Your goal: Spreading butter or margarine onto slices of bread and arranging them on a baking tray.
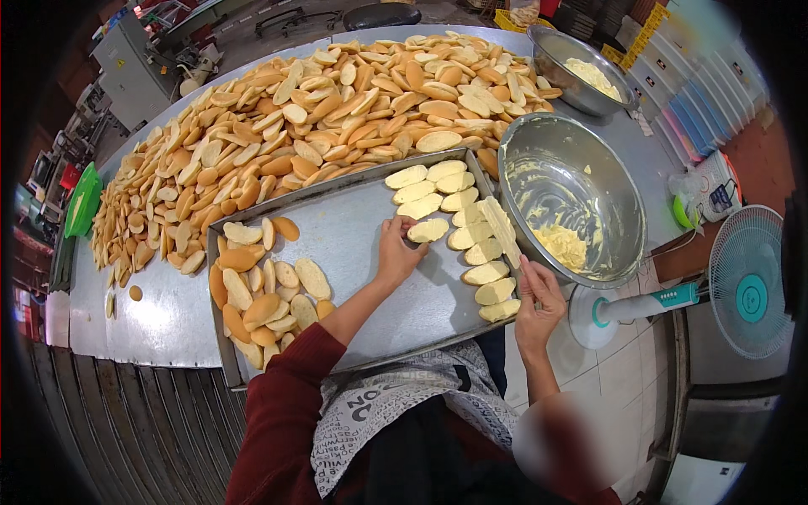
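Observation:
My left hand (401, 249) has its thumb and fingers at the left end of a spread-covered bread slice (428, 231) on the metal baking tray (353, 252). In my right hand (540, 297) is a spatula (500, 230), its blade coated with pale yellow cream. The blade is above the tray's right edge, beside the steel bowl (571, 139). A lump of the same cream (562, 247) lies in that bowl. Coated slices (470, 237) line the tray's right side in rows. Plain bread slices (265, 297) lie heaped at its left end.
A large pile of bread slices (328, 113) covers much of the metal table (145, 328) behind the tray. A second steel bowl (562, 76) with cream stands at the back right. A green basket (84, 201) is at the left, a standing fan (751, 297) at the right.

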